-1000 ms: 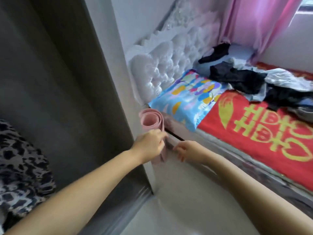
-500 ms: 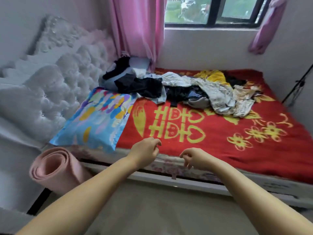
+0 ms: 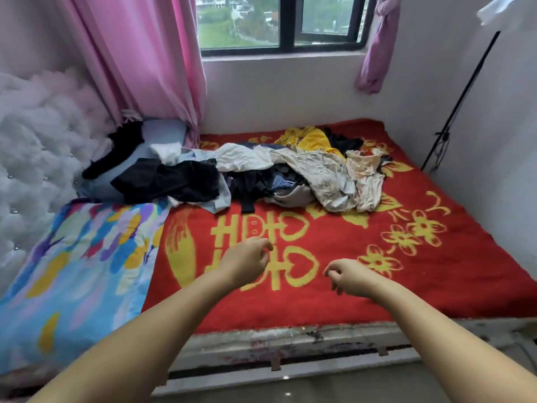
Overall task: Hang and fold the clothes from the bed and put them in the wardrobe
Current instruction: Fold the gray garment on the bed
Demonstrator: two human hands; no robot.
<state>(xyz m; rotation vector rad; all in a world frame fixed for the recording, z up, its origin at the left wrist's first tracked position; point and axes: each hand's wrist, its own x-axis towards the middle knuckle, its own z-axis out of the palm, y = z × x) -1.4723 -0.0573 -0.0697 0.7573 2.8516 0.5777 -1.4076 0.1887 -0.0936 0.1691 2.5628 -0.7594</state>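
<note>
A pile of clothes [image 3: 290, 173] lies across the far half of the bed, on a red blanket [image 3: 363, 286] with yellow patterns. Black garments [image 3: 174, 180] lie at its left, pale crumpled ones [image 3: 328, 175] at its right, and a yellow piece [image 3: 316, 139] sits at the back. My left hand [image 3: 247, 261] hovers over the near part of the blanket with loosely curled fingers and holds nothing. My right hand [image 3: 348, 276] hangs beside it, also loosely curled and empty. Both hands are well short of the pile. The wardrobe is out of view.
A blue patterned pillow [image 3: 72, 266] lies at the near left, a grey-blue pillow [image 3: 162, 132] behind it. A white tufted headboard [image 3: 32, 146] stands at left. Pink curtain [image 3: 139, 59] and window [image 3: 279, 21] are behind the bed. A black stand [image 3: 459, 106] leans at the right wall.
The view has swung right from the wardrobe and a pink roll to the bed. Both hands left the roll's side and now reach out over the red blanket, empty.
</note>
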